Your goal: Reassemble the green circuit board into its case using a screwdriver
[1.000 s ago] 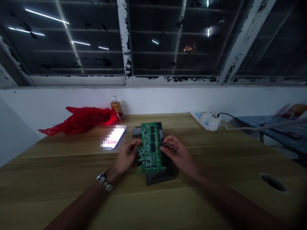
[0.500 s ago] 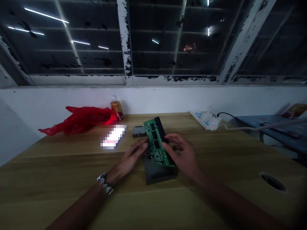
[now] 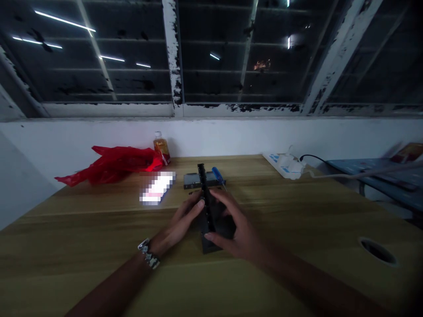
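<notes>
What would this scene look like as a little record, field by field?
Centre: long black ribbed strip, seen over a dark rectangular case
Left hand: at the strip's left side; grip unclear
Right hand: at the strip's right side, thumb and fingers spread apart; grip unclear
Beyond the hands: blue-handled screwdriver, flat grey box
Back left: crumpled red plastic bag, amber bottle with white cap
Back right: white power strip
Surface: brown wood-grain table
</notes>
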### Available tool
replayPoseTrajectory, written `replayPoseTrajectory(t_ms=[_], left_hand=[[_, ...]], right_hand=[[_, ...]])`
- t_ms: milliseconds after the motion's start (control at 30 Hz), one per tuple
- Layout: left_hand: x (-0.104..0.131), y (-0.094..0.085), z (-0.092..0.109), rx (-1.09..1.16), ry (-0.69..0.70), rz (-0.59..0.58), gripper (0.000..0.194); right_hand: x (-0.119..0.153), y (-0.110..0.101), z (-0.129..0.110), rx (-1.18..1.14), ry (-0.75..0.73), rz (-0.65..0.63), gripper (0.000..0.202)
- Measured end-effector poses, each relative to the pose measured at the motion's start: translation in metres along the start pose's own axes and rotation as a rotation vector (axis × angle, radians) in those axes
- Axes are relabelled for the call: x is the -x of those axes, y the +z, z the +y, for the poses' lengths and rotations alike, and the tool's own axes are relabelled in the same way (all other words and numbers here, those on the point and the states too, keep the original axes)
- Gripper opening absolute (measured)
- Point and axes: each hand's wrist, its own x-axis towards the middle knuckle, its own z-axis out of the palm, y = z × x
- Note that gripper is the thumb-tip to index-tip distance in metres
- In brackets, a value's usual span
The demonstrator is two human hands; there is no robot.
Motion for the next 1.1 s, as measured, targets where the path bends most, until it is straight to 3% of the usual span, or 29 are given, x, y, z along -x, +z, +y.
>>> replayPoseTrajectory(t_ms=[200,367,433,500,600,667,767,933,1100], left_hand=[[0.002,-0.003,-0.006,0.04,-0.036,0.052,0.045],[0.0,0.002,-0.003,0.118,0.0,-0.06,0.068],[-0.002,0.006,-0.002,0.161,0.039,-0.045,0.075],[-0.003,0.009,-0.002,0.204,0.075,0.005,0.076],[-0.004,0.011,-0.004,0.258,0.103,0.034,0.076],[-0.004,0.012,-0.008,0.289,0.123,0.008,0.078],[-0.007,0.013,-0.014,0.289,0.122,0.003,0.069],[-0.012,0.009,-0.016,0.25,0.119,0.106,0.04],[-0.013,0.003,-0.018,0.209,0.161,0.095,0.031]], right_hand=[[0.003,0.001,0.006,-0.033,0.018,0.0,0.094],[0.002,-0.003,0.001,-0.008,0.019,-0.029,0.094],[0.0,-0.005,0.0,0.0,0.011,-0.037,0.097],[-0.003,-0.008,0.002,0.014,0.001,-0.021,0.087],[-0.011,-0.016,0.008,0.021,-0.064,0.057,0.049],[-0.015,-0.023,0.013,0.021,-0.122,0.105,0.042],[-0.018,-0.033,0.018,0.037,-0.157,0.121,0.05],[-0.02,-0.04,0.021,0.051,-0.212,0.066,0.058],[-0.021,-0.042,0.022,0.021,-0.22,0.046,0.058]])
